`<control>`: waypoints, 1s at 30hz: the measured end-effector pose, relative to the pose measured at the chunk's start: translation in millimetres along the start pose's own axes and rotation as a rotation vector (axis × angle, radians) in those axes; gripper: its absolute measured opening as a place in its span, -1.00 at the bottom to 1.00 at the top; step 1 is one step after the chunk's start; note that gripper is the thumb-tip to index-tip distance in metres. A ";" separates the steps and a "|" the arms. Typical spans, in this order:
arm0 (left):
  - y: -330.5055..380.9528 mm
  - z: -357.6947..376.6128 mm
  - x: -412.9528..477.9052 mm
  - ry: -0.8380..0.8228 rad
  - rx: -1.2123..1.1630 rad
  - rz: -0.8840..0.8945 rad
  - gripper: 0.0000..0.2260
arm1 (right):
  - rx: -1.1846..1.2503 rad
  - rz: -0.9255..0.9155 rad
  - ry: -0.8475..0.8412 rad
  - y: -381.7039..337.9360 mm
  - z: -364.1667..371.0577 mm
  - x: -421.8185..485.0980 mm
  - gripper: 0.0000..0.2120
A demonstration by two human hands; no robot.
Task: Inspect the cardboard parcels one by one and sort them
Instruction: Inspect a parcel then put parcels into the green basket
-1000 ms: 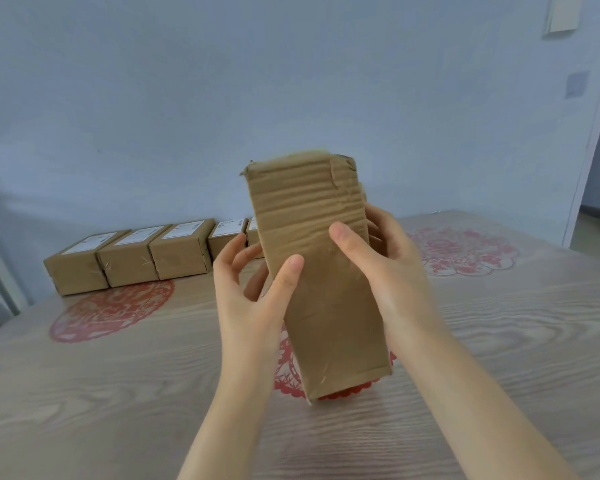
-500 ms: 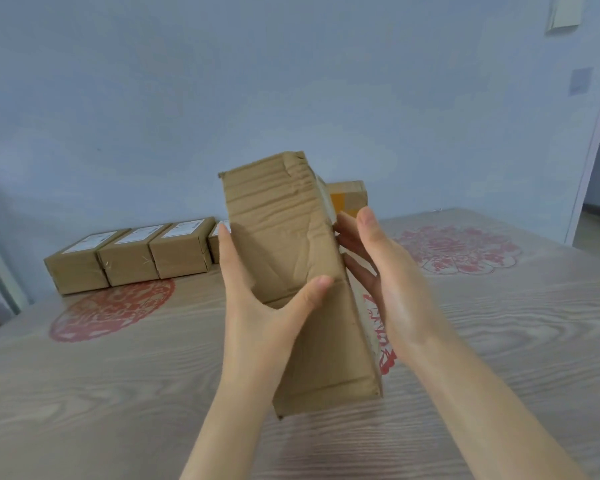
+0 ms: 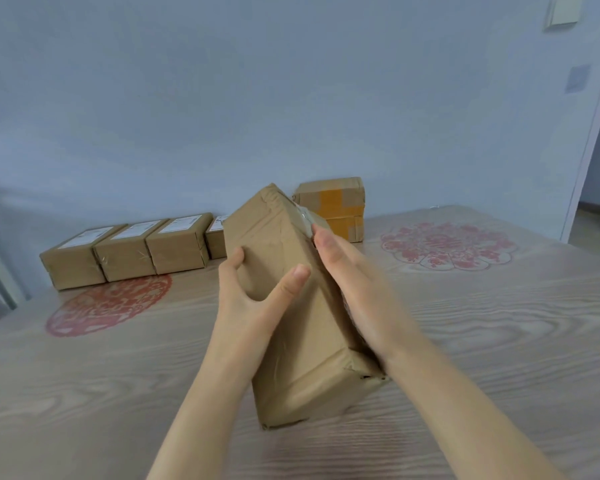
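— Brown cardboard, creased. Where is the parcel (image 3: 291,323) right now?

— Mid-frame, over the table (image 3: 118,393), between both hands. It is tilted, with its far end raised and leaning away from the person and its near end low. I cannot tell whether that low end touches the wood.

— What is the left hand (image 3: 253,303) doing?

— Gripping it. The thumb (image 3: 291,284) lies across the near face, and the fingers curl round the left edge.

— And the right hand (image 3: 357,289)?

— Flat against the right side. Its fingers (image 3: 326,242) are straight and pressed along the cardboard, not curled round it.

— Any other parcels?

— At the back left a row (image 3: 125,251) stands side by side against the wall (image 3: 291,98), with white labels (image 3: 184,223) on top. I can see four of them. The fourth is partly hidden behind the held one.

— Anything to the right of that?

— A stack (image 3: 336,209) of two boxes, one on the other, crossed with orange tape (image 3: 333,204). It also sits at the wall, just behind the raised end of the parcel.

— What about the tabletop itself?

— Pale wood grain. One red cut-out (image 3: 108,303) lies in front of the row. A second cut-out (image 3: 444,245) lies far right, well apart from the hands.
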State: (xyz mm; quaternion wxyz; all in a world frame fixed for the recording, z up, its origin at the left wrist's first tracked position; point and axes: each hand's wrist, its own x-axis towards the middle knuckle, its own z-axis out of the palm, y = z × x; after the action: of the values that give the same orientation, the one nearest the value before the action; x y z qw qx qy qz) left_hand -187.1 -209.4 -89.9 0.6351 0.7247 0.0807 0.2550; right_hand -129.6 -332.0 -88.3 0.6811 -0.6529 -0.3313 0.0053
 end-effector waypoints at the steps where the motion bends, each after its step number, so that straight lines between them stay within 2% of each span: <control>1: -0.5 -1.4 0.3 -0.001 0.005 -0.003 0.10 | 0.008 0.004 0.002 0.6 -0.3 -0.8 -0.40; 3: -2.8 -4.2 1.5 0.009 0.015 -0.017 0.11 | 0.010 0.015 -0.006 -3.5 0.0 -4.4 -0.73; 7: -6.1 -9.1 3.2 0.017 0.017 -0.043 0.08 | -0.022 0.050 -0.033 -9.5 6.8 -5.5 -0.59; 10: -7.3 -13.1 4.7 0.007 0.040 -0.046 0.14 | -0.053 0.044 -0.042 -5.5 9.3 -3.2 -0.60; 13: -5.0 -19.4 5.3 -0.018 0.041 -0.088 0.11 | -0.085 0.051 -0.045 -3.9 12.2 -4.0 -0.69; 17: -5.5 -33.6 7.9 -0.063 0.027 -0.173 0.22 | -0.100 0.060 -0.067 -2.3 15.9 -3.6 -0.62; 21: -9.3 -42.8 4.0 -0.049 -0.066 -0.179 0.14 | -0.022 0.087 -0.029 -2.7 20.7 0.4 -0.33; 26: -16.3 -48.1 -4.7 -0.038 -0.166 -0.155 0.13 | -0.120 0.118 0.013 -9.2 -2.5 -0.1 -0.43; 30: -21.1 -50.3 -5.7 -0.037 -0.203 -0.137 0.10 | -0.099 0.214 0.057 3.2 -17.0 -3.0 -0.35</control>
State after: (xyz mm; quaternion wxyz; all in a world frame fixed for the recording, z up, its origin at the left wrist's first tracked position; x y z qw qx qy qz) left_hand -211.4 -163.9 -108.5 0.7224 0.6540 0.0921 0.2047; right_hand -122.9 -347.9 -91.2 0.6529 -0.7171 -0.2401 0.0429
